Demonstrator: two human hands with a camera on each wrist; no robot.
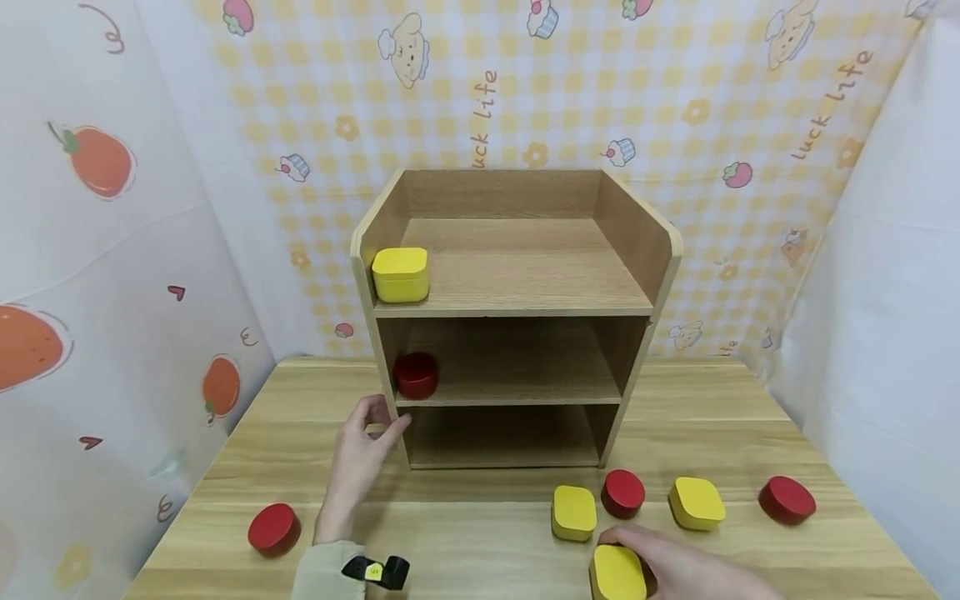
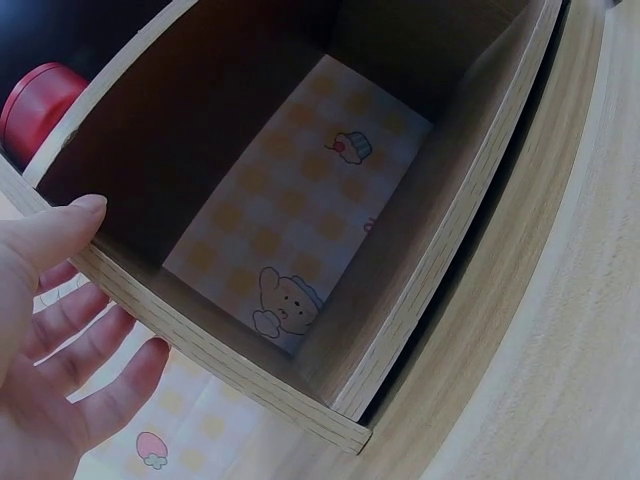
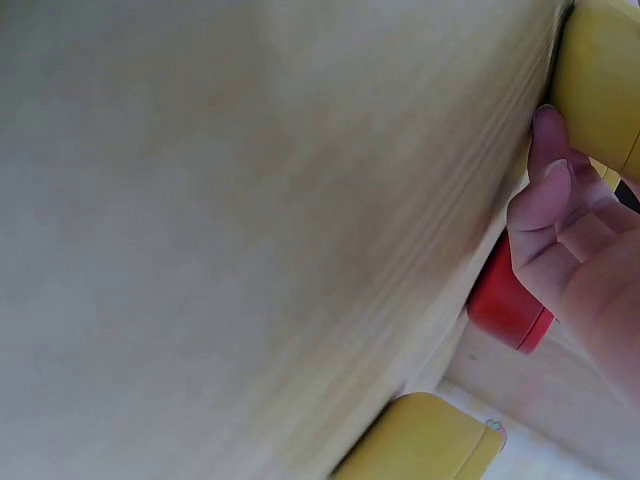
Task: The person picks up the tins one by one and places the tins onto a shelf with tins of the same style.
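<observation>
My left hand (image 1: 358, 458) is at the lower left side of a small wooden shelf unit (image 1: 495, 310). In the left wrist view, the thumb lies over the front edge of its side panel (image 2: 215, 345) and the fingers curl along the outer face, so the hand grips the panel. At the front right, my right hand (image 1: 675, 565) grips a yellow rounded-square box (image 1: 619, 575) low over the table. The right wrist view shows fingertips against the side of this yellow box (image 3: 603, 85).
Inside the shelf, a yellow box (image 1: 401, 275) sits top left and a red round box (image 1: 416, 375) middle left. On the table (image 1: 465, 542), two more yellow boxes (image 1: 573, 512) and two red round ones (image 1: 622, 493) lie right, another red one (image 1: 274, 530) left. Patterned cloth (image 1: 495, 100) hangs behind.
</observation>
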